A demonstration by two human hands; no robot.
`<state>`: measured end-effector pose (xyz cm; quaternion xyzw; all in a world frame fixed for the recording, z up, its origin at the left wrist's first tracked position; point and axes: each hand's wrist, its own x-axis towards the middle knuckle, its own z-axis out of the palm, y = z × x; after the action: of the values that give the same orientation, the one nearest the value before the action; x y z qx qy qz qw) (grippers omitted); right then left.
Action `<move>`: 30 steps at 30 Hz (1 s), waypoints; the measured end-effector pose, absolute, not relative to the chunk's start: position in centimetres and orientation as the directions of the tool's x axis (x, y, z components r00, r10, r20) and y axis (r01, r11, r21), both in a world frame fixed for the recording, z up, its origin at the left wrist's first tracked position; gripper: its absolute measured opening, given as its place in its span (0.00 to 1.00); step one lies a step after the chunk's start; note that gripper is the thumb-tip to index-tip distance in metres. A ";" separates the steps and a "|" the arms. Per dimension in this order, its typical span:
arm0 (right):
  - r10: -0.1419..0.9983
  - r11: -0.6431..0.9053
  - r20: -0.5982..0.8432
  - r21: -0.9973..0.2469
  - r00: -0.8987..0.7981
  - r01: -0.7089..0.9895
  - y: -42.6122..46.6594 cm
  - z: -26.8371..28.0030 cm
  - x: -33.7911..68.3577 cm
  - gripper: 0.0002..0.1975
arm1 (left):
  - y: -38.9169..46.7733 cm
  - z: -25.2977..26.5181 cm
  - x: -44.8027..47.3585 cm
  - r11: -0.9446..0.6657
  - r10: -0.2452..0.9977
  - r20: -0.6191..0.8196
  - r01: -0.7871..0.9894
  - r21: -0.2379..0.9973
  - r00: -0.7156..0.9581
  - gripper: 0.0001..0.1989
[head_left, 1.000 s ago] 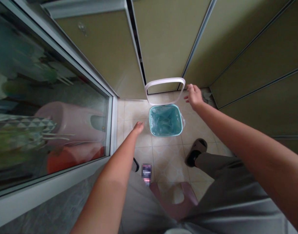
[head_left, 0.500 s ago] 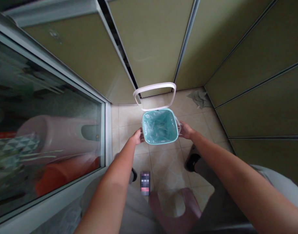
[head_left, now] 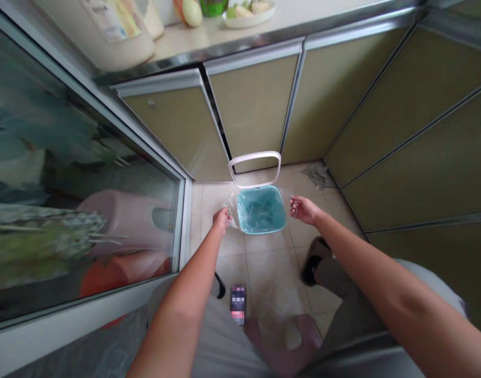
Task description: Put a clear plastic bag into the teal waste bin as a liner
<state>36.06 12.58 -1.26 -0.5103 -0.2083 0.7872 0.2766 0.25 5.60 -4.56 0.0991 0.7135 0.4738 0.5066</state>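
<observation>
A teal trash can (head_left: 261,231) stands on the tiled floor in front of me, its white rim frame (head_left: 254,155) tipped up at the back. Inside it lies a clear plastic bag (head_left: 259,209), whose edges stretch out past both sides of the can. On the left, my left hand (head_left: 222,219) is closed on one edge of the bag. My right hand (head_left: 303,209) is closed on the opposite edge, a little away from the can's right side.
Cabinet doors (head_left: 252,105) line the back, below a countertop (head_left: 287,21) with a plate of food (head_left: 249,14) and a large jug (head_left: 110,31). A grey cloth (head_left: 319,175) lies by the right cabinets. A glass door (head_left: 83,173) stands left. A pink stool (head_left: 283,352) is below me.
My hands have come away from the can's sides, drawing the bag's edges outward. My view has tilted up, so the countertop now shows. The rim frame is still raised.
</observation>
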 end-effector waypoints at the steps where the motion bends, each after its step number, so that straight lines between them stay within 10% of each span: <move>1: 0.647 -0.762 -0.691 -0.601 -0.321 -0.243 12.2 -0.2 36.0 0.14 | 5.2 -3.4 0.4 0.515 0.648 -0.615 -0.336 0.789 -0.450 0.15; 30: 0.823 -0.531 -0.388 -0.785 -0.414 -0.320 -9.5 26.7 44.9 0.06 | -17.1 28.2 3.1 0.220 0.952 -0.306 -0.620 0.753 -0.033 0.13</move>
<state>44.88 -9.49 26.72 -0.3979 -0.3163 0.7791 0.3668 3.10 -17.07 28.18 0.2025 0.4094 0.5906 0.6653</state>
